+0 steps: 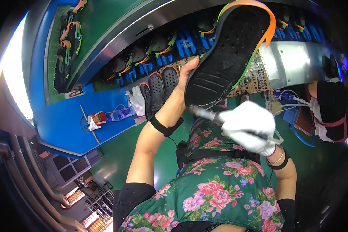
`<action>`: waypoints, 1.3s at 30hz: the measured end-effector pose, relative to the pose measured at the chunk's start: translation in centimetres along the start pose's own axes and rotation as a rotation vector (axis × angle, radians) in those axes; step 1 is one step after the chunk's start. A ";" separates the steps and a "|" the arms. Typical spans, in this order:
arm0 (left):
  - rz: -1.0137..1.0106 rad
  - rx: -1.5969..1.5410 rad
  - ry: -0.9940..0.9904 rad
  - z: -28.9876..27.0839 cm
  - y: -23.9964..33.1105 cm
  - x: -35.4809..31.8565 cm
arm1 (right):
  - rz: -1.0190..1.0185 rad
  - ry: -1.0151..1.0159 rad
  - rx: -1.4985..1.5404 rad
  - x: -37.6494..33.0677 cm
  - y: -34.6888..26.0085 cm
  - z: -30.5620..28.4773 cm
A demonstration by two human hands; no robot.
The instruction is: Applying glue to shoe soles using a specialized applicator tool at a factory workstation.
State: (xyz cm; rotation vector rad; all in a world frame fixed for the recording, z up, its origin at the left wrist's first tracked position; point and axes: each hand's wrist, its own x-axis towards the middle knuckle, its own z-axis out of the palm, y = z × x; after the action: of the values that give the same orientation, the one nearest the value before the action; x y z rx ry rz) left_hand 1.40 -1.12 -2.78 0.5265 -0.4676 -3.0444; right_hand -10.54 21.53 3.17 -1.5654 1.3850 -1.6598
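My bare left hand grips a black clog by its left edge and holds it up, tilted. The clog has an orange strap, small holes toward its far end, grooves toward its near end and a green line along its right side. In a white knit glove, my right hand is closed round a slim grey brush. The brush's dark tip is at the clog's near end; blur hides whether it touches. A pale tube shows beside the glove.
Dark perforated clogs stand left of my left wrist, by a white glove. A blue table carries a bottle and a stick. More clogs with blue pieces line the machine ahead. Another person is at right.
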 end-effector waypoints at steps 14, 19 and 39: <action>-0.036 -0.213 -0.139 -0.2 -6.3 -2.6 | -0.047 0.367 -0.548 5.5 3.7 -6.8; 0.063 -0.345 -0.135 -1.3 -5.5 -3.7 | -0.192 -0.014 -0.705 4.4 0.7 -2.1; 0.627 -0.088 -0.431 5.7 20.0 -10.4 | 0.549 0.554 0.766 0.0 2.6 0.0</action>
State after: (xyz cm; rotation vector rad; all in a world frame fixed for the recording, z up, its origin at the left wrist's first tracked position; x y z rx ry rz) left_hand 8.60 -17.85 11.58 -0.2539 -0.4031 -2.5265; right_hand -11.31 20.56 0.84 -0.2768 1.0499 -1.9672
